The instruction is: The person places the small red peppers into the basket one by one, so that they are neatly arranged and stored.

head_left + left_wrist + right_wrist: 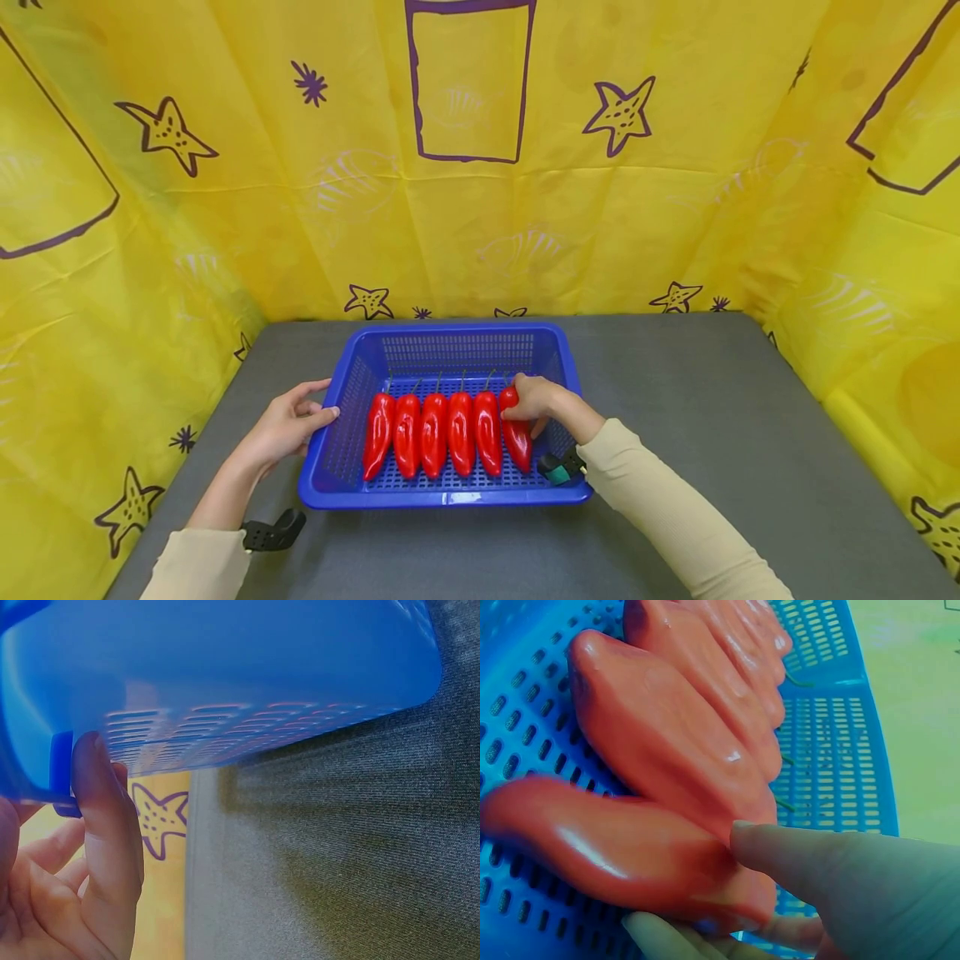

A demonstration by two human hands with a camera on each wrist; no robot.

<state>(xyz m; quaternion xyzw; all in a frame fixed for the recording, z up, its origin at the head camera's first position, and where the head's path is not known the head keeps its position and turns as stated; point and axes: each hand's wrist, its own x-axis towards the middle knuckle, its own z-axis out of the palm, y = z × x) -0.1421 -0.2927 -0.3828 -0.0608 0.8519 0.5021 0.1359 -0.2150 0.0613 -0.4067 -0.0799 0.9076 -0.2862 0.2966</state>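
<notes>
Several glossy red peppers lie side by side in a blue perforated basket (pixel 442 500), their green stems toward the far wall. My right hand (pixel 542 398) reaches inside and grips the rightmost red pepper (pixel 517 442) near its stem end. In the right wrist view, the thumb (pixel 787 855) lies on one side of that pepper (pixel 622 847) and the fingers curl under the other. The neighbouring pepper (pixel 667 735) lies right beside it. At the basket's left side, my left hand (pixel 288 425) pinches the rim between thumb and fingers, as the left wrist view also shows.
The basket stands on a grey table (pixel 675 400). A yellow cloth (pixel 480 217) with purple starfish drawings hangs behind it and along both sides. Black straps sit around both wrists.
</notes>
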